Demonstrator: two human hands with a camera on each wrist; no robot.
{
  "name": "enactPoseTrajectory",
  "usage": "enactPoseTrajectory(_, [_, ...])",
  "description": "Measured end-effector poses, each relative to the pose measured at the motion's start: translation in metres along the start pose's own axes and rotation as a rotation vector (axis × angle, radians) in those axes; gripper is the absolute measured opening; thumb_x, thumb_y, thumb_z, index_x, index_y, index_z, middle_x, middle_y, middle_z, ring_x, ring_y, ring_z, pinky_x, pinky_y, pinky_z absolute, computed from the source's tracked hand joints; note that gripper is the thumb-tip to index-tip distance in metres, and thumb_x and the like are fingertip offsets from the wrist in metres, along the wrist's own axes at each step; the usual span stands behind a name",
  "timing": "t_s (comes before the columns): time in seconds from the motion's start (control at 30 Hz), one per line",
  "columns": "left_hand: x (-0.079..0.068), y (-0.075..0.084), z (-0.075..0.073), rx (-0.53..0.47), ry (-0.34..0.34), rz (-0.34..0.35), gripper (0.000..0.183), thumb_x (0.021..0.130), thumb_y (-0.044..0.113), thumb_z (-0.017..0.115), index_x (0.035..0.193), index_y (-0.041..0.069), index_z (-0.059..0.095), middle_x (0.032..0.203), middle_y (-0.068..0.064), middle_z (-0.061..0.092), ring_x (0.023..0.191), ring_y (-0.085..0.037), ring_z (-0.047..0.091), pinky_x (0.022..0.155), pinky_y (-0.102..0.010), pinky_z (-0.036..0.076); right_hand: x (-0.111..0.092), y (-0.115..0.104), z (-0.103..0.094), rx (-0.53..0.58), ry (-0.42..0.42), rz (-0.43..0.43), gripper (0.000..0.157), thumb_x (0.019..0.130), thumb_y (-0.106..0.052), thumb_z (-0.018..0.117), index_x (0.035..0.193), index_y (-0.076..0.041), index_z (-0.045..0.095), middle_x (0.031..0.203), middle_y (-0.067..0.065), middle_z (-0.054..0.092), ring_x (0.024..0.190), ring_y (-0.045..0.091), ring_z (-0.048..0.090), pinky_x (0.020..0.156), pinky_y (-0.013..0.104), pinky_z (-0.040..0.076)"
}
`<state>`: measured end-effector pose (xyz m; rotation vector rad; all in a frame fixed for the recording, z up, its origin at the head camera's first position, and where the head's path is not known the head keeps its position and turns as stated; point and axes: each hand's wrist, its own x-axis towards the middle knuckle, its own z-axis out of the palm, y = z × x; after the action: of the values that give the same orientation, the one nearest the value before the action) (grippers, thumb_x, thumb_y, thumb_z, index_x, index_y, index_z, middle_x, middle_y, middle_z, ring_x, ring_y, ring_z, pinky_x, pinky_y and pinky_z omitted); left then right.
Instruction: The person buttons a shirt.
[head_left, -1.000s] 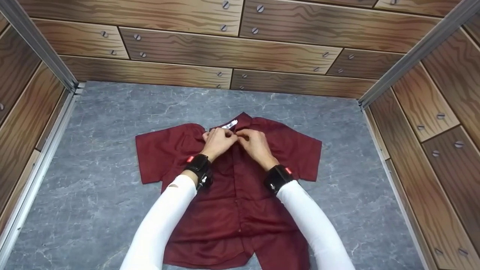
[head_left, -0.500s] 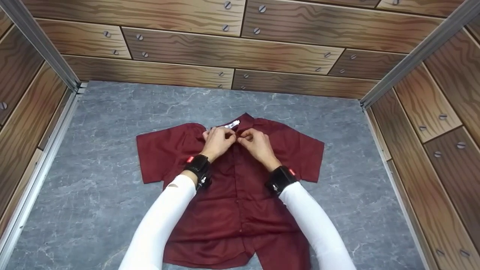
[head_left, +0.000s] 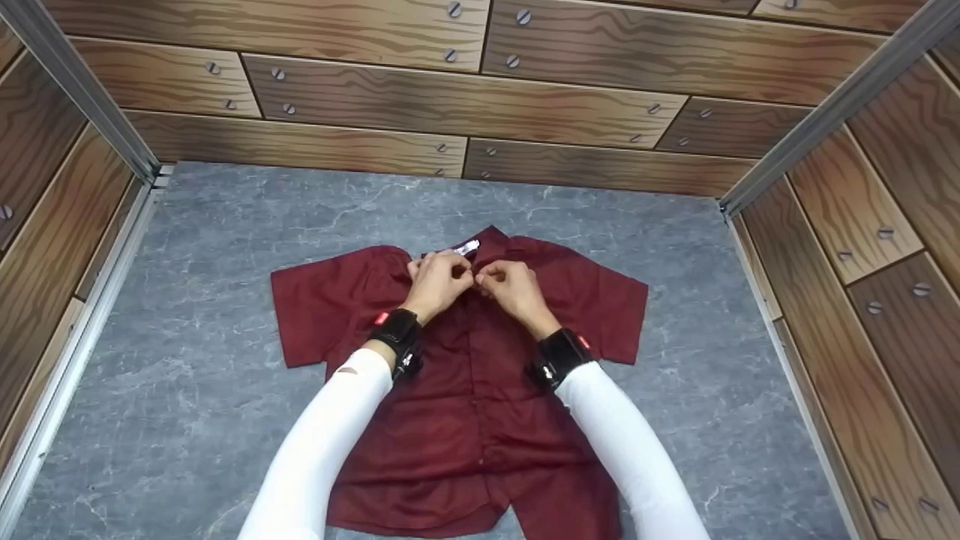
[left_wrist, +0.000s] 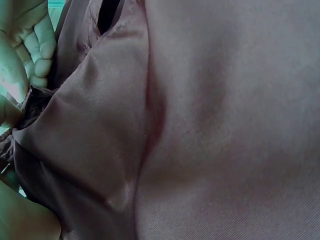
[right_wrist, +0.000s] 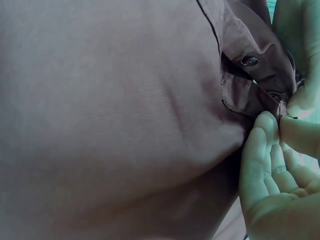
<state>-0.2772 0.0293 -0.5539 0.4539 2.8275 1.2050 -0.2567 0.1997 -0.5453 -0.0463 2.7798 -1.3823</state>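
A dark red short-sleeved button shirt [head_left: 420, 427] lies spread out front up, its collar at the far side. At the neckline my left hand [head_left: 437, 283] pinches the front edge between thumb and fingers. Just to the right of it, my right hand [head_left: 516, 291] pinches the opposite edge, the fingertips of both hands close together. In the right wrist view, fingers [right_wrist: 255, 165] hold a small gathered bit of cloth, and a button [right_wrist: 249, 61] shows on the folded band nearby. The left wrist view shows bunched cloth [left_wrist: 37, 102] between fingers and thumb.
A white label [head_left: 469, 247] shows inside the collar [head_left: 491, 236]. The shirt rests on a grey marbled surface [head_left: 187, 337]. Wood-patterned walls [head_left: 375, 90] enclose the back and both sides, with metal rails [head_left: 82, 330] along the edges.
My fingertips have drawn slightly apart, the right hand shifting a little to the right and nearer to me. Both hands stay at the neckline, and the shirt lies nearly the same.
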Motion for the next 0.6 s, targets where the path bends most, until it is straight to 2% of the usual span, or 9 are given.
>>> enactPoseTrajectory(0.33, [0.0002,-0.0009,-0.0024,-0.03,-0.027,0.044,0.017,0.088,0.017,0.07,0.102,0.01,0.077,0.116,-0.002,0.072,0.112,-0.031,0.057,0.101,-0.056,0.027,0.0,0.0011,-0.0047,-0.023,0.01,-0.023,0.011,0.085,-0.013,0.07,0.09,-0.009,0.08,0.072,-0.003,0.071,0.066,0.006,0.064,0.064,0.021,0.048])
enactPoseTrajectory(0.47, [0.0011,-0.0022,-0.0057,-0.04,-0.057,0.072,0.018,0.09,0.016,0.068,0.104,0.009,0.076,0.118,-0.003,0.071,0.11,-0.031,0.057,0.1,-0.056,0.027,0.0004,0.0031,-0.0049,0.058,-0.024,-0.025,0.01,0.087,-0.01,0.071,0.092,-0.006,0.079,0.074,0.0,0.072,0.066,0.007,0.065,0.063,0.021,0.05])
enactPoseTrajectory(0.6, [0.0026,-0.005,-0.0079,-0.043,-0.105,0.108,0.019,0.094,0.017,0.065,0.109,0.009,0.075,0.119,-0.004,0.07,0.11,-0.031,0.056,0.099,-0.057,0.028,0.0015,0.0066,-0.0048,0.207,-0.074,0.021,0.009,0.089,-0.004,0.07,0.094,-0.001,0.076,0.076,0.005,0.072,0.069,0.012,0.066,0.065,0.022,0.052])
